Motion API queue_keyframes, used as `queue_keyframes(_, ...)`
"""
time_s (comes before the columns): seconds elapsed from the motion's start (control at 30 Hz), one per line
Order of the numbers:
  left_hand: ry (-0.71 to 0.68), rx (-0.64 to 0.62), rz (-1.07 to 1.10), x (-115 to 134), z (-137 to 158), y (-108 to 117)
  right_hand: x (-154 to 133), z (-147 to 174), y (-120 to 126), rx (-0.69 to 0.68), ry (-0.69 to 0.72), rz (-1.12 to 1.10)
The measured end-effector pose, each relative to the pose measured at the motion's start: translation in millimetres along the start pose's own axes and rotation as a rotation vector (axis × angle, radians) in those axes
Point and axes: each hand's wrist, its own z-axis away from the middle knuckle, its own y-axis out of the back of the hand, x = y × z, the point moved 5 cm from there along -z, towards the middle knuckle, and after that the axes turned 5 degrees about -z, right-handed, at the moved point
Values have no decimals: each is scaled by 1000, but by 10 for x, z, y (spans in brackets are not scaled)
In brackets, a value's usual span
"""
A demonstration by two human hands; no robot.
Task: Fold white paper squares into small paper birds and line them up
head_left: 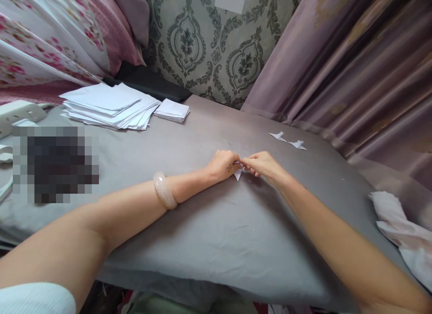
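Note:
Both hands meet over the middle of the grey-covered surface, around a small piece of folded white paper [238, 174]. My left hand [223, 166], with a pale bangle [164, 190] on its forearm, is closed on the paper. My right hand [263, 166] pinches at the paper's right side, fingertips close to those of the left. A pointed white tip sticks out below the fingers; the rest of the paper is hidden by them. To the right lie two small folded paper shapes [278, 136], [298, 144], each with pointed ends and a raised middle.
A stack of white paper sheets [111, 106] lies at the back left, beside a smaller stack [172, 110]. A white power strip [20, 116] and a blurred-out dark patch [60, 165] are at the left. Purple curtains [303, 57] hang at the right, above a crumpled white cloth [401, 228].

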Motion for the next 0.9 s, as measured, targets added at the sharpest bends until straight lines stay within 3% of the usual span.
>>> queue_keyframes(0.13, 11, -2, 18, -5, -1, 6, 11, 24, -13, -7, -26, -111)
queue_keyframes(0.27, 37, -7, 56, 4, 5, 23, 81, 20, -56, -82, -137, -321)
queue_keyframes(0.53, 52, -12, 71, 7, 13, 35, 198, 4, -85, -234, -246, -532)
queue_keyframes(0.9, 99, -12, 136, 39, 64, 82, 263, -36, -59, -295, -195, -541)
